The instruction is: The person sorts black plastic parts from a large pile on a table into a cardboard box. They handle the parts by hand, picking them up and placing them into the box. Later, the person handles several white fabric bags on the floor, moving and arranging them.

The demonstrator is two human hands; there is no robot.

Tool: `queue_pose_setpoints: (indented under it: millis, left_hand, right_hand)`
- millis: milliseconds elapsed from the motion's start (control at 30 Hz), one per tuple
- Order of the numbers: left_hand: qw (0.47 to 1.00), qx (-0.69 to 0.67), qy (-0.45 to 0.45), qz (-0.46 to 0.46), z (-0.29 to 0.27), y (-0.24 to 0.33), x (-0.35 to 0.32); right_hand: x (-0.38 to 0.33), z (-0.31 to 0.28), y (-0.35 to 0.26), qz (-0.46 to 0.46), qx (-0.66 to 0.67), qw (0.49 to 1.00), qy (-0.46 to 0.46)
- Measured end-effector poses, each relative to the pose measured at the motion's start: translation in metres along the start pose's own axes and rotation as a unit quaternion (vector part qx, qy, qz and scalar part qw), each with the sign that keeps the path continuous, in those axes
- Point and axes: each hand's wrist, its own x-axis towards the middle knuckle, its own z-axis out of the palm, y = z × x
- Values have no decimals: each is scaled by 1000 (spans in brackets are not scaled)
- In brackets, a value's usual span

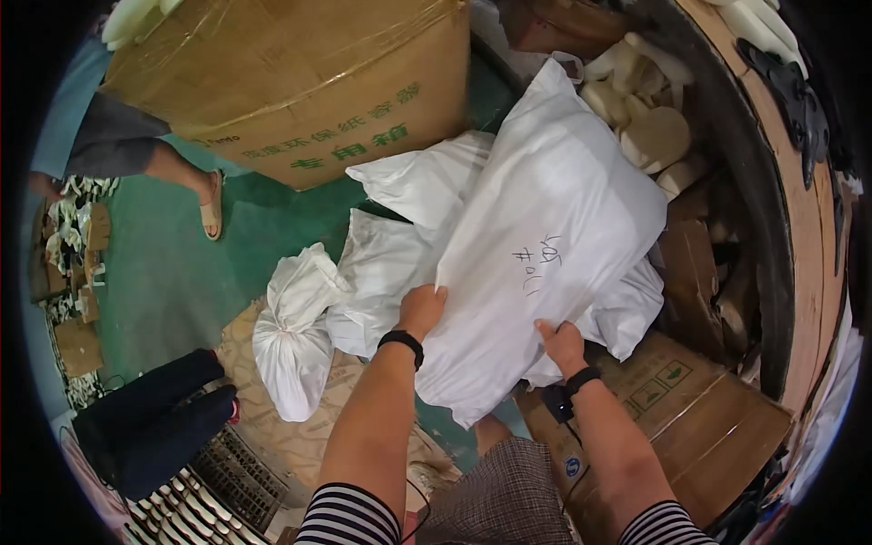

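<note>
Both hands grip a large, stuffed white plastic sack with dark handwriting on its face [545, 236]. The left hand [421, 311] clasps its lower left edge, fingers curled onto the plastic; the right hand [561, 345] pinches the lower right edge. The sack stands tilted, its top leaning away, on a heap of similar white plastic sacks [400, 254], between a big brown cardboard carton with green print [300, 82] and a flat brown cardboard box [690, 409].

A smaller knotted white bag [291, 336] lies to the left on the green floor [173, 272] (another person's sandalled foot [212, 204] stands further off).

By my judgement, the step in hand is lifting or shifting this top sack off the heap. Moving it on would call for a firm two-handed hold low on the slippery plastic and care not to drag the sacks beneath.
</note>
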Motion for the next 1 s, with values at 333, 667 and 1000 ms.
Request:
queue_pose_setpoints:
  millis: [333, 667, 1000]
  left_hand:
    - [980, -115, 116, 114, -23, 28, -120]
    - [951, -98, 275, 102, -99, 17, -307]
    - [869, -93, 461, -153, -48, -71, -625]
  right_hand:
    - [5, 8, 50, 29, 231, 964, -131]
    - [-186, -37, -4, 17, 326, 903, -281]
    - [-398, -7, -30, -150, 74, 799, -578]
